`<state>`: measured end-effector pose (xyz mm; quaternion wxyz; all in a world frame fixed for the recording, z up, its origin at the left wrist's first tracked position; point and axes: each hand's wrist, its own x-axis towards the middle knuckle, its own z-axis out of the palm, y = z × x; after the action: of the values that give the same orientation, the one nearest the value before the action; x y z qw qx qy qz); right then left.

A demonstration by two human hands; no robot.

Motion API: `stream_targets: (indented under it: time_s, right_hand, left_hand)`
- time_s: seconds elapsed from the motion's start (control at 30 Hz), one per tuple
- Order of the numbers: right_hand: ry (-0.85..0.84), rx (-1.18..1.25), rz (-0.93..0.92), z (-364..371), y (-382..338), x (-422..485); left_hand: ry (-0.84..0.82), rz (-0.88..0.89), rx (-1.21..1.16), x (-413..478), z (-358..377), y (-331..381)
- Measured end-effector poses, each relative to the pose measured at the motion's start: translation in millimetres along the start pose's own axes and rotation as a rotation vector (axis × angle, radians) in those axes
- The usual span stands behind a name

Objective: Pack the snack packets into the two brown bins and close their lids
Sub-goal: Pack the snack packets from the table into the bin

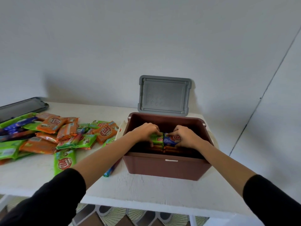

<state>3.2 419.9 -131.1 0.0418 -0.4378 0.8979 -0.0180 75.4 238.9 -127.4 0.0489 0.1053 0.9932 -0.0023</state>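
Note:
A brown bin stands on the white table with its grey lid swung up against the wall. Both my hands are inside it. My left hand grips a green snack packet. Right beside it my right hand grips a blue snack packet. The two packets touch side by side on top of orange packets stacked in the bin. A heap of loose snack packets, orange, green and blue, lies on the table to the left.
A dark grey lid lies at the table's far left against the wall. One green packet and a blue one lie close to the bin's left side. The table's front edge runs below, with patterned floor under it.

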Motion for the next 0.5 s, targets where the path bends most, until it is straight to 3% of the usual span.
stream_targets:
  time_s: [0.23,0.33,0.5]
  right_hand:
    - [-0.026,-0.014,0.03,-3,-2,0]
    - [-0.015,0.022,0.044,-5,-5,-3]
    - [0.139,0.301,0.049,-24,-37,-5]
  left_hand:
    - [0.031,-0.001,0.036,-4,2,4]
    - [0.059,-0.016,-0.096,-11,-4,4]
    - [0.408,-0.051,-0.371,-49,-34,-13]
